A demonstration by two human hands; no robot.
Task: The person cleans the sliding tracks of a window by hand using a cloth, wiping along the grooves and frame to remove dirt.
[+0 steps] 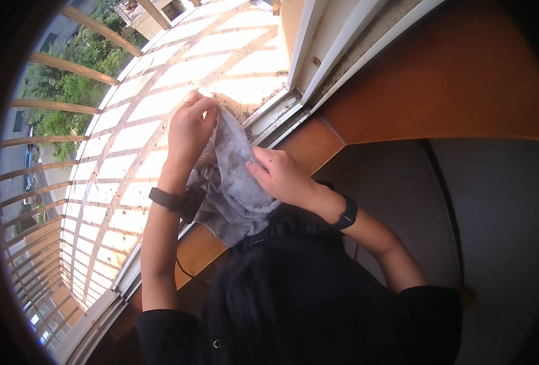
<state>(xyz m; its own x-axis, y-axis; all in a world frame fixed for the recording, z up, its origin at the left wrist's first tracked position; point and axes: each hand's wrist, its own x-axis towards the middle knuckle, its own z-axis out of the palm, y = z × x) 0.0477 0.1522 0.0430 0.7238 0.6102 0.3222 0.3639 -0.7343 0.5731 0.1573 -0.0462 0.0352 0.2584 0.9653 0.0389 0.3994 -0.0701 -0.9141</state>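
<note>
A grey, damp-looking cloth with dark smudges hangs between my two hands above the window track. My left hand pinches its upper corner between thumb and fingers, out over the sunlit ledge. Lower on the right edge, my right hand grips the cloth with the thumb on top; its other fingers are partly hidden. The cloth's loose folds drop toward my body and cover part of the track.
A dirty white sliding-window track runs diagonally beside a brown wooden sill. Beyond it lies a sunlit, debris-strewn ledge bordered by railing bars. The white window frame rises at the upper right.
</note>
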